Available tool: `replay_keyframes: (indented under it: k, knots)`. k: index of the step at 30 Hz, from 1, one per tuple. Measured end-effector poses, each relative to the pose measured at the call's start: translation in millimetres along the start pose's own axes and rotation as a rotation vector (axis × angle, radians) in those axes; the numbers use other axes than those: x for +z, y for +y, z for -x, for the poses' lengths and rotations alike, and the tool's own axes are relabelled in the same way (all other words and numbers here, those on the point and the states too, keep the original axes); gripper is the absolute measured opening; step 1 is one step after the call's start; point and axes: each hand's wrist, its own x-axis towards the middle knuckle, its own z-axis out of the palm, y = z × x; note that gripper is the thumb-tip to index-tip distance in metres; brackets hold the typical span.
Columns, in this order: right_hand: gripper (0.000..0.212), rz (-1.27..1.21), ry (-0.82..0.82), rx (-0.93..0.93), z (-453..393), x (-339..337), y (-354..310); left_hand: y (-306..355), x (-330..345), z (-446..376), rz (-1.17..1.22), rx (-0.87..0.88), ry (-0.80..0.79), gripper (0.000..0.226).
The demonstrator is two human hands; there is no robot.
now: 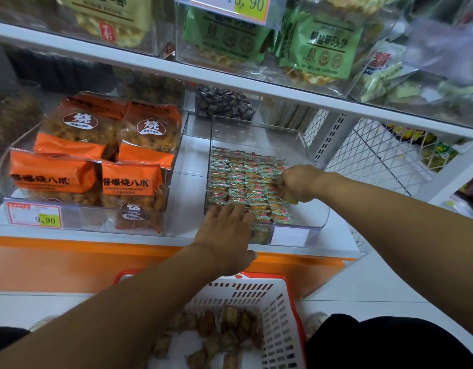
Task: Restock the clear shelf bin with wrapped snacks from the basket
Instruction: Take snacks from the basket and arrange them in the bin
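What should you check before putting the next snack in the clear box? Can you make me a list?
1. Room in the clear bin: ok, its back part is bare.
2. Wrapped snacks lying in neat rows: ok.
3. Right hand holding a snack: ok, fingers curl round one.
4. Left hand steadying the front rows: ok, fingers lie flat.
5. Snacks left in the basket: ok, several.
6. Same kind of snack: cannot tell, blurred.

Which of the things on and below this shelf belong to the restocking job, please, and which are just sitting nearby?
Part of the job:
clear bin
wrapped snacks in rows
basket
left hand
right hand, gripping snacks

Just nearby:
orange bags
green bags
price tag
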Motion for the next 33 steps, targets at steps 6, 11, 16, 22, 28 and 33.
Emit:
replay_keyframes:
  k: [6,11,16,22,28,33]
  knots:
    - [0.025,0.031,-0.110,-0.004,-2,-4,-3,-1,-2,1,0.005,0.013,-0.003,0.078]
    - [0.018,-0.129,0.124,0.078,4,-17,7,-1,-3,2,0.007,0.021,0.002,0.078]
    - [0.015,-0.032,0.148,0.093,10,-22,9,-1,-2,2,0.004,0.013,0.014,0.079]
    - [0.016,0.055,-0.002,0.086,-6,10,-10,1,-3,2,0.006,0.020,0.021,0.078]
    - [0.060,0.700,-0.048,0.138,-6,35,-18,-1,-1,2,0.008,0.022,0.027,0.079]
    - [0.049,0.822,0.050,0.098,-5,49,-20,-1,-1,3,0.005,0.029,0.030,0.078]
